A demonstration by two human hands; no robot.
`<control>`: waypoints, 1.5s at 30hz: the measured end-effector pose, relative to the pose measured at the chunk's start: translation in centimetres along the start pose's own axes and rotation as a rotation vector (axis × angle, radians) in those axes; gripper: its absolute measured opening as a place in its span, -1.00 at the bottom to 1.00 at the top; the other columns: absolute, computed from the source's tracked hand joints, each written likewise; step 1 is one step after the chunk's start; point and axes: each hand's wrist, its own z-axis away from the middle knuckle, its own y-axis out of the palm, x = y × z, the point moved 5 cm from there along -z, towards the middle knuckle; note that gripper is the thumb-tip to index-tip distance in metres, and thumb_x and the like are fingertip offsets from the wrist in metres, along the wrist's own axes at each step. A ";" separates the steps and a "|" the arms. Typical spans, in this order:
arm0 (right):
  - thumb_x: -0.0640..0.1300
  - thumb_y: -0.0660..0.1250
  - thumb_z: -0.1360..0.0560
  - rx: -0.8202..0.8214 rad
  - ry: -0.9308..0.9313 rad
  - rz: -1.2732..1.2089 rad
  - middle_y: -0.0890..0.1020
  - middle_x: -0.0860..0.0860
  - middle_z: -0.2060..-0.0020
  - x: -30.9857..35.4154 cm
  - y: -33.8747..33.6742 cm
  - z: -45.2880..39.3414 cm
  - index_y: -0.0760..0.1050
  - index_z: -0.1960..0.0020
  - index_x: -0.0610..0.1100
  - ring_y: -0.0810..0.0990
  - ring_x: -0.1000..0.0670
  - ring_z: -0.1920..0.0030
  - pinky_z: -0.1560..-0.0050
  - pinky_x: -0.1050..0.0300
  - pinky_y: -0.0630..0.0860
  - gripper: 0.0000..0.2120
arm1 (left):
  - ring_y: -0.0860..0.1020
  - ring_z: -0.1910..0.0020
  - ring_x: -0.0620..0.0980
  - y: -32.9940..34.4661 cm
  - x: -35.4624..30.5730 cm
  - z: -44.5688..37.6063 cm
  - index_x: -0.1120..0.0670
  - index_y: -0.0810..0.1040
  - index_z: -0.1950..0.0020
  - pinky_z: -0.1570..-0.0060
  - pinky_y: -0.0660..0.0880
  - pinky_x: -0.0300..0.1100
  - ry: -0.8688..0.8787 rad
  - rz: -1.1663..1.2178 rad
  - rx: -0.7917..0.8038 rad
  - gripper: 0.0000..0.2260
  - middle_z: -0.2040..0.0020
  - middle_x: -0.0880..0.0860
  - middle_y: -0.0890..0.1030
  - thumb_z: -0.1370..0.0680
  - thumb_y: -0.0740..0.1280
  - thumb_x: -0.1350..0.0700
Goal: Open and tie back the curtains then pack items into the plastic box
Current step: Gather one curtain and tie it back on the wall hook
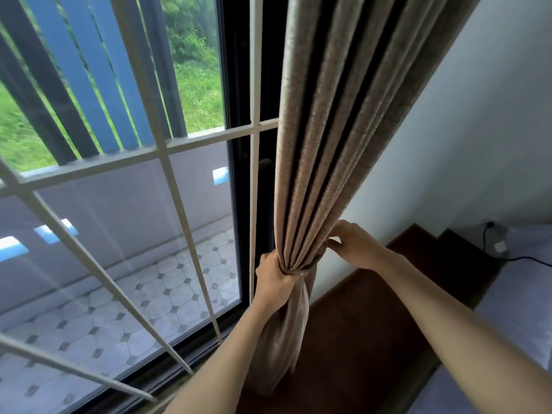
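A beige pleated curtain [334,121] hangs gathered at the right edge of the window, bunched tight at waist height. A strip of the same fabric, the tieback [301,268], wraps the bunch. My left hand [273,277] is closed around the gathered curtain and the tieback on the window side. My right hand [355,245] pinches the fabric at the wall side of the bunch, fingers curled on it. Below the hands the curtain's lower part [283,339] hangs loose. No plastic box is in view.
The window [236,204] has a black frame and white bars [254,186]; a tiled balcony lies outside. A white wall [448,162] stands right of the curtain. A dark wooden ledge [358,324], a black item [466,264] and a white bed [522,309] with a cable lie lower right.
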 end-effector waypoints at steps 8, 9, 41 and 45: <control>-0.11 0.10 -0.64 0.037 0.119 0.026 0.58 -0.06 0.22 0.0 1.2 -0.1 0.47 -0.03 -0.16 0.59 -0.11 0.16 0.13 0.10 0.44 -0.80 | 0.62 0.15 -0.26 -0.5 -0.2 -0.4 0.10 0.63 -0.02 0.16 0.53 -0.36 -0.112 0.147 0.096 -0.74 0.13 -0.10 0.67 -0.36 0.52 0.21; -0.11 0.13 -0.64 0.046 0.130 -0.022 0.60 -0.03 0.26 -0.4 1.4 0.2 0.50 0.01 -0.17 0.60 -0.08 0.19 0.15 0.11 0.45 -0.79 | 0.63 0.16 -0.26 -0.4 -0.2 -0.3 0.10 0.63 -0.04 0.16 0.53 -0.35 -0.129 0.180 0.113 -0.72 0.11 -0.08 0.68 -0.36 0.52 0.24; -0.27 0.14 -0.56 -0.110 0.400 0.357 0.65 -0.02 0.17 4.5 5.4 11.1 0.35 -0.36 -0.09 0.65 -0.04 0.18 0.27 0.14 0.40 -0.62 | 0.66 0.09 -0.15 0.8 -1.0 0.6 0.10 0.64 -0.05 0.05 0.60 -0.17 -0.071 0.210 0.167 -0.65 0.08 -0.02 0.70 -0.30 0.58 0.16; -0.20 0.17 -0.58 -0.180 0.403 0.219 0.66 -0.06 0.15 4.8 7.9 11.0 0.16 -0.54 -0.13 0.66 -0.07 0.16 0.17 0.15 0.49 -0.46 | 0.65 0.05 -0.13 0.4 -1.1 0.7 0.04 0.63 -0.07 0.01 0.59 -0.17 -0.086 0.156 0.174 -0.61 0.07 -0.06 0.70 -0.27 0.58 0.09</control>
